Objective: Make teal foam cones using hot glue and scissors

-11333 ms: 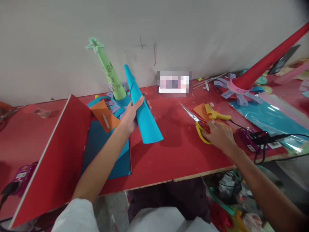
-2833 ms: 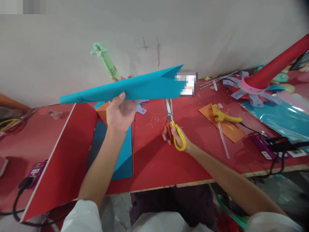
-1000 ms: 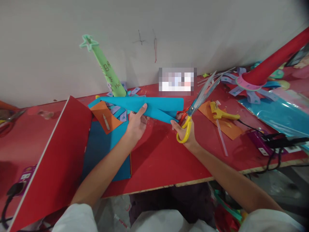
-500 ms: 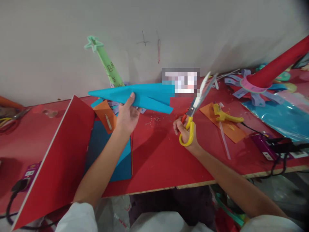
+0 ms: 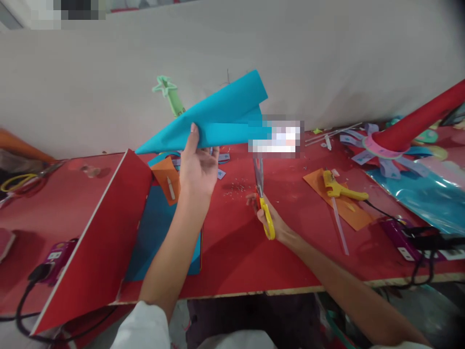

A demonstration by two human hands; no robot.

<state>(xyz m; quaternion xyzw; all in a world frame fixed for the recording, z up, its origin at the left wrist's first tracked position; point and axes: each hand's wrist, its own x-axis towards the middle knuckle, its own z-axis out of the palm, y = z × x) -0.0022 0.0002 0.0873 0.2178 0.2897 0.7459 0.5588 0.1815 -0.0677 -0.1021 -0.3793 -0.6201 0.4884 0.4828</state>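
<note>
Above the red table, my left hand [image 5: 199, 167] grips a blue paper cone [image 5: 218, 114], thumb on its near face. The cone's narrow tip points left, and its wide, uneven end is raised to the right. Lower and to the right, my right hand [image 5: 271, 218] holds scissors [image 5: 268, 220] with yellow and red handles. Their blades point up toward the cone's wide end, apart from the paper as far as I can tell. A blurred patch covers part of the view near the blade tips.
A red board [image 5: 98, 232] stands upright at left beside blue sheets [image 5: 160, 232]. A yellow glue gun [image 5: 337, 186] lies on orange paper at right, its cord near a purple power strip [image 5: 395, 237]. A red cone [image 5: 425, 114] with a pink band stands far right.
The blue cone's wide end has swung upward, tilting it. My right hand has lowered and moved left with the scissors, whose blades now point straighter up. The view has shifted slightly.
</note>
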